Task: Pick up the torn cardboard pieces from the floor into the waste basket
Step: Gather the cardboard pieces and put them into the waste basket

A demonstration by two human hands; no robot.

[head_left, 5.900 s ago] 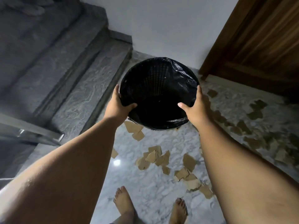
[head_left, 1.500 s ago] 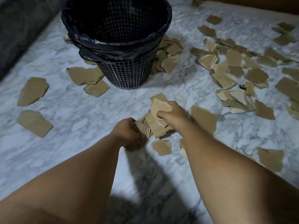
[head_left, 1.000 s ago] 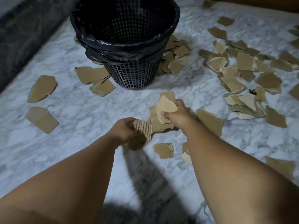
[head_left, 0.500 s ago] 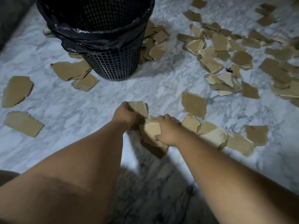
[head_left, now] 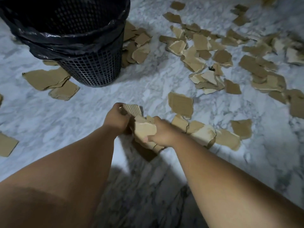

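Head view: at frame centre, torn cardboard pieces (head_left: pixel 144 130), stacked with the long axis running upper left to lower right, are gripped by left hand (head_left: pixel 116 120) and right hand (head_left: pixel 162 133), fingers curled round them, below the upright waste basket (head_left: pixel 92 69) at upper left on the marble floor (head_left: pixel 41 116).

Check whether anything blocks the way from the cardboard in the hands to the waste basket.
Nothing visible does. The left hand and right hand hold cardboard pieces, and only bare marble floor lies between them and the waste basket, whose mouth is open. At its base loose scraps lie flat.
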